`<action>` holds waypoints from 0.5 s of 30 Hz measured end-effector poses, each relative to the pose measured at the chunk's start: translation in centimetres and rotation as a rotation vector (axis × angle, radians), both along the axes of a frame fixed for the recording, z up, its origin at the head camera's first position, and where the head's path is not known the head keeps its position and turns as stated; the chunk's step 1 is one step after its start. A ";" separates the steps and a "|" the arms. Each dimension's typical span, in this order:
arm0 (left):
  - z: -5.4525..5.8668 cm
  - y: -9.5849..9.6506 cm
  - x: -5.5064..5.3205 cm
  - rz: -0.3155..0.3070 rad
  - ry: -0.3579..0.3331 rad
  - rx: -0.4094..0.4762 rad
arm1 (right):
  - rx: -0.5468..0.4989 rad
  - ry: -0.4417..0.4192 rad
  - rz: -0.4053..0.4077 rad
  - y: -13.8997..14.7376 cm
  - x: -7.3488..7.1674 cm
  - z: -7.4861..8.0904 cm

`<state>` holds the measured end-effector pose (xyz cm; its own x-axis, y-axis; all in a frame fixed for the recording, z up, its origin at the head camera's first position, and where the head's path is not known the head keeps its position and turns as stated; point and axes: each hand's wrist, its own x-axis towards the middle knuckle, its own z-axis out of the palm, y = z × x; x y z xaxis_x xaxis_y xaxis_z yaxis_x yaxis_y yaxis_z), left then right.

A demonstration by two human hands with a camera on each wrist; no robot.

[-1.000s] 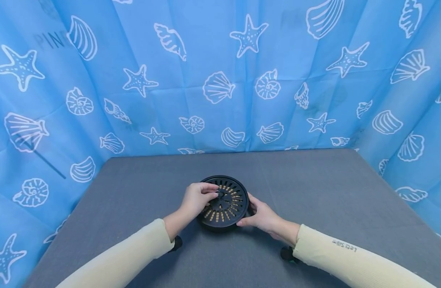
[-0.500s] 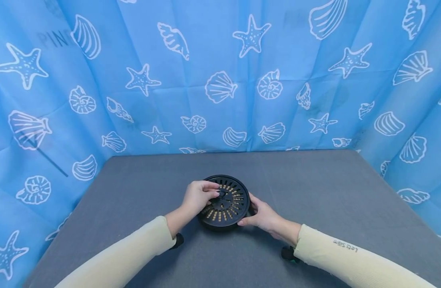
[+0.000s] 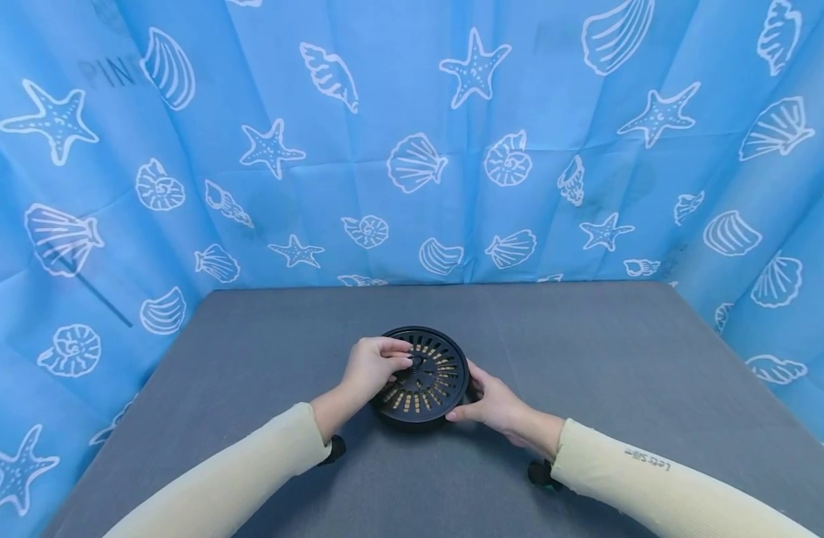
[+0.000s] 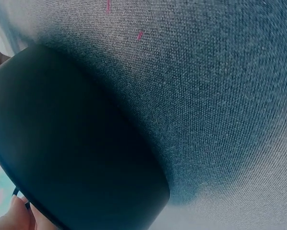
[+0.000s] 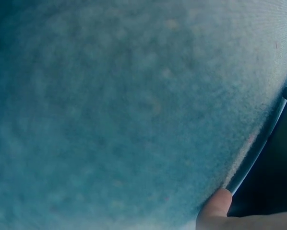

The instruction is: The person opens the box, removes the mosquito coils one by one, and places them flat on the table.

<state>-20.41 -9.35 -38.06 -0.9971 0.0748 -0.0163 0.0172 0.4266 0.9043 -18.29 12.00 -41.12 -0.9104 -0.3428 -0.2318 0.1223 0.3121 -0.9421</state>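
A round black container (image 3: 412, 427) with a slotted black lid (image 3: 437, 373) stands on the grey cloth, close to the middle in the head view. Tan pieces show through the lid's slots. My left hand (image 3: 371, 368) pinches the small handle at the lid's centre between thumb and fingers. In the left wrist view those fingertips (image 4: 18, 215) appear at the lower left, above the container's dark side wall (image 4: 81, 139). My right hand (image 3: 494, 407) grips the container's right side, thumb at the front and fingers behind. Its thumb (image 5: 219, 201) touches the edge in the right wrist view.
Grey cloth (image 3: 586, 359) covers the table. A blue curtain (image 3: 358, 187) printed with white shells and starfish hangs behind and along both sides. Small black devices (image 3: 541, 474) sit under the wrists, near the pale sleeves (image 3: 250, 463).
The whole head view has shifted slightly to the right. Both hands keep the same hold on the container and its lid.
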 end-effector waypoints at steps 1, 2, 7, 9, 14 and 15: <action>0.0 0.0 0.0 0.000 -0.002 0.001 | -0.002 -0.002 -0.004 0.0 0.0 0.0; 0.0 0.0 0.0 0.000 -0.004 0.002 | -0.003 -0.007 -0.007 0.0 -0.1 0.0; 0.2 0.1 0.1 0.004 -0.007 0.014 | -0.004 -0.012 -0.006 0.1 -0.1 0.0; 0.3 0.1 0.2 0.007 -0.008 0.018 | -0.006 -0.002 0.004 0.2 -0.1 0.0; 0.4 0.2 0.2 0.015 -0.012 0.015 | 0.000 -0.001 0.006 0.2 0.0 0.1; 0.4 0.2 0.2 0.016 -0.013 0.016 | 0.004 -0.004 0.007 0.2 -0.1 0.1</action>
